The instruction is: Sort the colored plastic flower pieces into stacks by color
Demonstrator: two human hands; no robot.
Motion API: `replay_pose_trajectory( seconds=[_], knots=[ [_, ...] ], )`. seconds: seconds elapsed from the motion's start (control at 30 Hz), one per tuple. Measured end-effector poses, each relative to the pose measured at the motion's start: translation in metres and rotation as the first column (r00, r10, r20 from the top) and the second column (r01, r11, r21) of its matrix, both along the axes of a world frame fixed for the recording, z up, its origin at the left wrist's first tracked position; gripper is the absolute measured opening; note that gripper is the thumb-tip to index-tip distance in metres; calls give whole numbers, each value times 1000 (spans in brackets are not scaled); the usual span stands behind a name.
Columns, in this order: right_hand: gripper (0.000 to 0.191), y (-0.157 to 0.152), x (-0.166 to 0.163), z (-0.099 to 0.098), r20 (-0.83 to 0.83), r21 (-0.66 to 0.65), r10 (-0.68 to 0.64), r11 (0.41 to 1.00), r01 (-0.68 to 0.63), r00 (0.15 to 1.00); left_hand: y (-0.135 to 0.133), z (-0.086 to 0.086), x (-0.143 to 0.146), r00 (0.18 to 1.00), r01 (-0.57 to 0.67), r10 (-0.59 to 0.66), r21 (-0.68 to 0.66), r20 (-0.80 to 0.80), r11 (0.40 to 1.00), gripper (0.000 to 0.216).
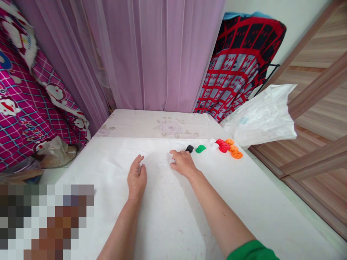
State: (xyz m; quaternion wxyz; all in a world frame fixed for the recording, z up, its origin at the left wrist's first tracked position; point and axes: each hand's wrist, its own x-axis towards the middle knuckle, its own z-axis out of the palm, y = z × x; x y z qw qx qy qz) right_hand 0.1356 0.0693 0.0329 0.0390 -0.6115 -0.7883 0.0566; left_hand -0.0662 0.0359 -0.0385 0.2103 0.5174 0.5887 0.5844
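Head view: left hand (137,177) lies palm down on the white tabletop (168,216), fingers spread loosely and flat, holding nothing; right hand (183,163) rests palm down, fingers lightly curled, fingertips at the right end of a small white plastic piece (162,164), though a pinch on it cannot be made out. That piece lies between the two hands, just beside the right and a little apart from the left. Beyond the right hand, in a row: black piece (189,148), green piece (200,148), red pieces (222,146), orange pieces (234,151), then a white plastic bag (260,119).
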Motion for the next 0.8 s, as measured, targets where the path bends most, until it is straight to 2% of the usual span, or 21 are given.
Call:
replay_pose_trajectory(
  seconds=[0.1, 0.23, 0.3, 0.43, 0.8],
  knots=[
    [48, 1, 9, 3, -71, 13, -32, 999, 33, 997, 0, 0, -1, 1000, 5, -5, -10, 4, 1000, 33],
    [51, -11, 48, 8, -276, 96, -150, 979, 183, 949, 0, 1, 0, 1000, 1, -1, -23, -2, 1000, 32],
    [50, -21, 67, 8, -322, 118, -180, 966, 228, 929, 0, 1, 0, 1000, -1, 0, -23, -14, 1000, 33],
    [47, -38, 81, 5, -272, 129, -166, 970, 207, 948, -1, 2, 1, 1000, -4, 3, -35, -25, 999, 34],
    [47, -39, 58, 7, -130, 55, -148, 986, 156, 980, 0, 1, -1, 1000, -1, 1, -28, -4, 1000, 33]
  ],
)
